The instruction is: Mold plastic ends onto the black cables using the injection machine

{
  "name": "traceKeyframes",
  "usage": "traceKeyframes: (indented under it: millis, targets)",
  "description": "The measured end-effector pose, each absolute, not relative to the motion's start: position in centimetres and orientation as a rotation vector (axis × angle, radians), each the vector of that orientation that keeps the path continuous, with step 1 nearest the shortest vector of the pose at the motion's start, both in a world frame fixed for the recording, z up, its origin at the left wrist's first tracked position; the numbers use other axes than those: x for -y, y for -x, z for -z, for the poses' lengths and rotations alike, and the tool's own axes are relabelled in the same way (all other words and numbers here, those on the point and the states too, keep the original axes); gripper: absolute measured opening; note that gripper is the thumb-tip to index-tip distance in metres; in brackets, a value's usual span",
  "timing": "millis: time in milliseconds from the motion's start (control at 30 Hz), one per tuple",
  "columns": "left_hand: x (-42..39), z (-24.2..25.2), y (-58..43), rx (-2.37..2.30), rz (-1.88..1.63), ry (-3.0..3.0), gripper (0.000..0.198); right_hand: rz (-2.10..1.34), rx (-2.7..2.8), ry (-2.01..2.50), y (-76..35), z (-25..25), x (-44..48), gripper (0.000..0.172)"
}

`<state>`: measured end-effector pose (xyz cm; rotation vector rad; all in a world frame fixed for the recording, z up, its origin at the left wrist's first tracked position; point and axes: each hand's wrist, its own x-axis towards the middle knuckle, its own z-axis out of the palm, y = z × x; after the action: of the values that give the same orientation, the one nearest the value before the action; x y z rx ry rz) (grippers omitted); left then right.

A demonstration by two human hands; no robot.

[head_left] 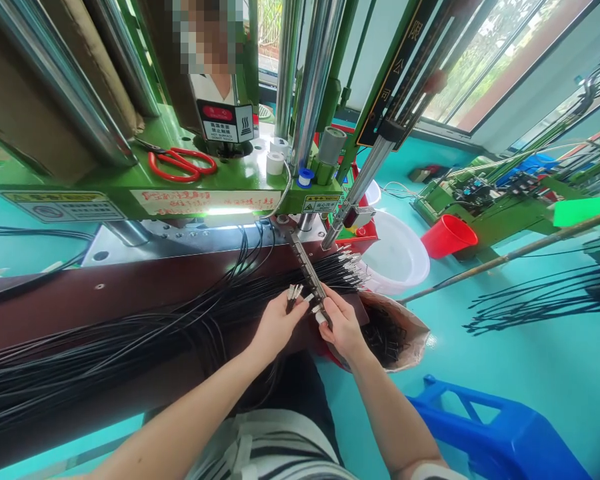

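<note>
My left hand [274, 324] is closed around a few black cable ends with silvery metal tips [294, 292] that stick up from the fingers. A slotted metal bar [305, 261] slants down from under the green press to my right hand [344, 325], whose fingers grip its near end. White fingertip covers show on my right hand. Both hands are close together, with the left thumb near the bar. Beside the bar lies a thick bundle of black cables [275, 283], its metal ends [349, 265] pointing right. Whether a cable sits in the bar's slots I cannot tell.
Above the brown bench [130, 267] stands the green press [190, 197], with red-handled scissors [183, 164] on its ledge. An open sack [415, 333] of black scraps sits right of my hands. Beyond are a white tub [395, 253], red bucket [447, 237] and blue stool [510, 420].
</note>
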<state>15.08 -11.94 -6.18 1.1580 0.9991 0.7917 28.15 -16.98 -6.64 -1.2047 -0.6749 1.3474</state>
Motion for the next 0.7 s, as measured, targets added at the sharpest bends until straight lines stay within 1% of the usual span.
traceKeyframes:
  millis: [200,333,400,600,700]
  targets:
    - [11.8,6.6,-15.1,-1.002,-0.796,-1.143,0.023,-1.374,0.697,1.262,-28.3,6.6,17.0,0.057]
    - [11.8,6.7,-14.9,-1.045,-0.810,-1.202,0.021,-1.327,0.815,1.303,-27.9,6.6,17.1,0.056]
    - [11.8,6.5,-14.8,-1.032,-0.803,-1.175,0.023,-1.307,0.845,1.337,-27.8,6.4,17.1,0.055]
    - [11.5,5.4,-14.5,-0.960,-0.866,-0.903,0.030,-1.372,0.694,1.288,-28.0,5.9,17.0,0.051]
    - [11.2,5.7,-14.4,-0.987,-0.835,-0.945,0.029,-1.371,0.670,1.267,-28.2,5.9,17.1,0.052]
